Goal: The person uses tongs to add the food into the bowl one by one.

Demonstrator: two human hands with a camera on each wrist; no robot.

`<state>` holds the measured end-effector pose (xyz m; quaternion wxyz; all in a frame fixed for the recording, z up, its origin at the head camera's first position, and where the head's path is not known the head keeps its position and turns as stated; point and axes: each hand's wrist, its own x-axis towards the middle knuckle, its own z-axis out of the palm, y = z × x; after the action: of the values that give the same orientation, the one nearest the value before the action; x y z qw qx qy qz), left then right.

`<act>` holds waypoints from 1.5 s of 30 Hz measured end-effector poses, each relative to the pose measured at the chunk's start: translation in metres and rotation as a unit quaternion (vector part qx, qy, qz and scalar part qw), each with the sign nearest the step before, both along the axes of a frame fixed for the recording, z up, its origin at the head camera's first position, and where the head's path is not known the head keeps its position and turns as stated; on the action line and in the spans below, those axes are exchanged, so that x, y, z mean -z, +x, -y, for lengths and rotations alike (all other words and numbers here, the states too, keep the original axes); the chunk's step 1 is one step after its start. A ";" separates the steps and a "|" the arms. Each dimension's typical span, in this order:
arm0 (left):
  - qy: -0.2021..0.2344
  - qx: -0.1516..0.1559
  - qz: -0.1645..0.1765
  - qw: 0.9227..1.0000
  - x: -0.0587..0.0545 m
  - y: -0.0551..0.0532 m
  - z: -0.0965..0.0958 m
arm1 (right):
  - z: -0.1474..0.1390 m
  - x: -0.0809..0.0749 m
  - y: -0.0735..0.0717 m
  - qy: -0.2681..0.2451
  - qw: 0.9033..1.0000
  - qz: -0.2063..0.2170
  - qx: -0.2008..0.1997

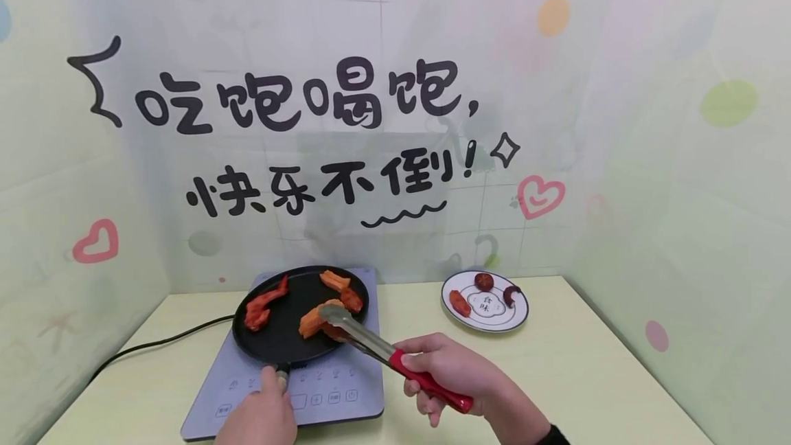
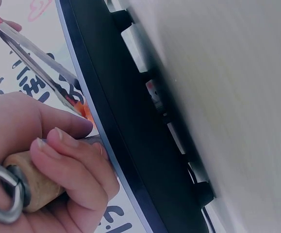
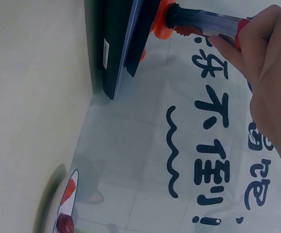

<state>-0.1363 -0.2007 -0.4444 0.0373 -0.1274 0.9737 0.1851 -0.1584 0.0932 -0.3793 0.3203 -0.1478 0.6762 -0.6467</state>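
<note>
My left hand (image 1: 262, 414) grips the wooden handle (image 2: 41, 182) of a round black frying pan (image 1: 281, 342), its fingers curled round it. A metal ring (image 2: 4, 194) hangs at the handle's end. In my right hand (image 1: 454, 369) are metal tongs (image 1: 364, 338) with red grips, slanting down to the left into the pan. Their tips are at an orange, ridged piece of food (image 1: 310, 323) near the pan's middle. A red chicken wing (image 1: 259, 309) lies at the pan's left, and an orange strip (image 1: 336, 281) and a browned piece (image 1: 352, 301) lie at its right.
Beneath the pan is a flat induction cooker (image 1: 216, 390) with touch buttons; its black cord (image 1: 167, 342) runs off left. A white plate (image 1: 494, 323) with a dark rim stands at the back right, holding 3 food pieces. A printed curtain (image 1: 395, 33) encloses the pale table (image 1: 575, 376).
</note>
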 end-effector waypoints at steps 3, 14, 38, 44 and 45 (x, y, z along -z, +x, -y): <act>0.000 0.001 -0.003 1.000 0.000 0.001 0.000 | 0.009 0.003 -0.001 -0.004 1.000 -0.006 0.006; 0.000 -0.007 -0.005 1.000 -0.001 0.003 -0.001 | 0.032 0.016 -0.004 -0.005 0.998 -0.033 0.044; 0.002 0.021 -0.024 0.999 -0.001 0.003 0.000 | -0.007 -0.011 -0.001 0.022 1.000 -0.022 -0.005; 0.010 0.017 -0.013 1.000 0.000 0.002 0.002 | -0.011 -0.015 -0.001 0.039 0.999 -0.025 -0.027; 0.010 0.017 -0.012 1.000 0.000 0.002 0.002 | -0.012 -0.015 -0.001 0.042 0.998 -0.027 -0.030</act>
<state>-0.1345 -0.2029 -0.4441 0.0304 -0.1079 0.9744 0.1951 -0.1590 0.1056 -0.3639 0.3267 -0.1719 0.7067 -0.6035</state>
